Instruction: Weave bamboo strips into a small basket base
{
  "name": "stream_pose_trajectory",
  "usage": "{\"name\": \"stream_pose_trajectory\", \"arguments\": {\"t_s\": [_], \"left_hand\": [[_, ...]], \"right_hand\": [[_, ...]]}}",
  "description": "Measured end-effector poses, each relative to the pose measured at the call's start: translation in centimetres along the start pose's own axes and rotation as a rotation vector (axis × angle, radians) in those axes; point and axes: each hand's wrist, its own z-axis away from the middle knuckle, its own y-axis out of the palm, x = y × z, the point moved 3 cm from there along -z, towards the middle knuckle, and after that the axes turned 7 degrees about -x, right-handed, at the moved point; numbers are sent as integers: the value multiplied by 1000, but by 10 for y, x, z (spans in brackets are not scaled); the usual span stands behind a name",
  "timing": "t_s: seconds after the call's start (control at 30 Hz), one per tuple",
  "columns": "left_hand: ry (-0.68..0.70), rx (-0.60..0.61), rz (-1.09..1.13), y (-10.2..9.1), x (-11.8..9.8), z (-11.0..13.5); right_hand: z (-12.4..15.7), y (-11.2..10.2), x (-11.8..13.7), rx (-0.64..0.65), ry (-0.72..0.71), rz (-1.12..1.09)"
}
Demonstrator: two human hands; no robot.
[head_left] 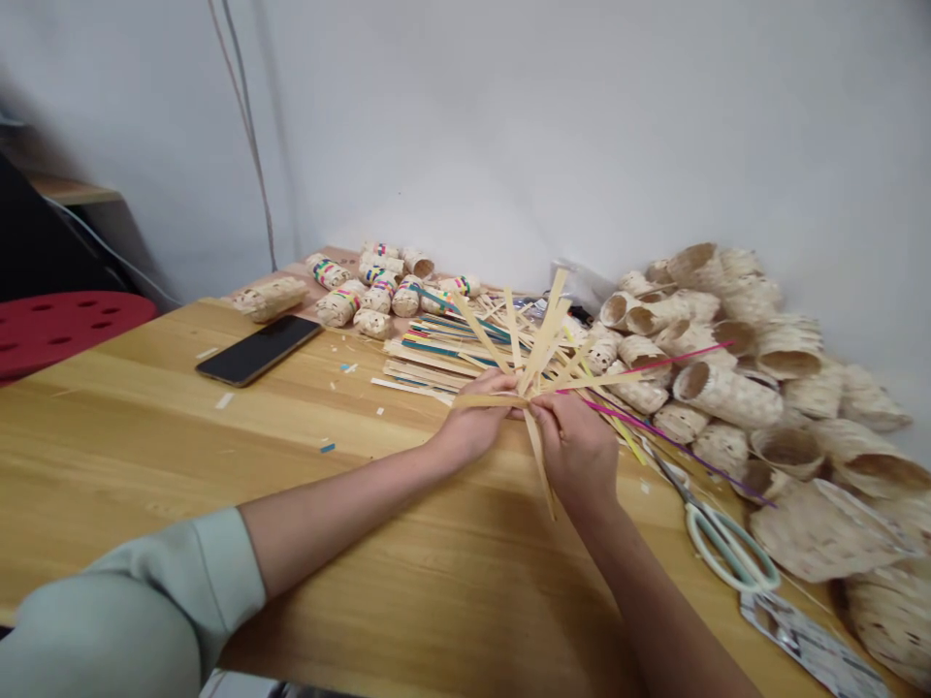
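Fingers (560,419) hide the crossing of the bamboo strips (544,334).

No words, brand, label or number can be read anywhere; the silvery foil packet (811,645) at the corner of the tabletop (145,465) bears dark markings too blurred to make out.

My left arm (341,509) reaches in from the lower left and my right arm (644,601) rises from the bottom, bringing my left hand (472,427) and right hand (574,451) close together, both curled and pinching inward.
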Motion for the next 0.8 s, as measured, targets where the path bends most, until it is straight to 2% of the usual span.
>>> {"name": "stream_pose_trajectory", "arguments": {"t_s": [0.17, 0.27, 0.33, 0.47, 0.57, 0.67, 0.8], "left_hand": [[126, 26, -220, -1, -9, 0], [126, 21, -197, -3, -7, 0], [45, -33, -65, -5, -2, -1], [-268, -218, 330, -7, 9, -6], [-430, -297, 482, -7, 13, -9], [-482, -295, 553, -5, 13, -8], [-500, -281, 557, 0, 15, -1]], "right_hand": [[-3, 2, -6, 14, 129, -62], [-5, 3, -6, 9, 145, -79], [-6, 4, -5, 24, 116, -113], [-5, -1, -10, -25, 74, -224], [-1, -4, -15, -31, -25, -194], [2, -4, -12, 26, -163, -98], [1, -7, -5, 75, -209, 43]]}}
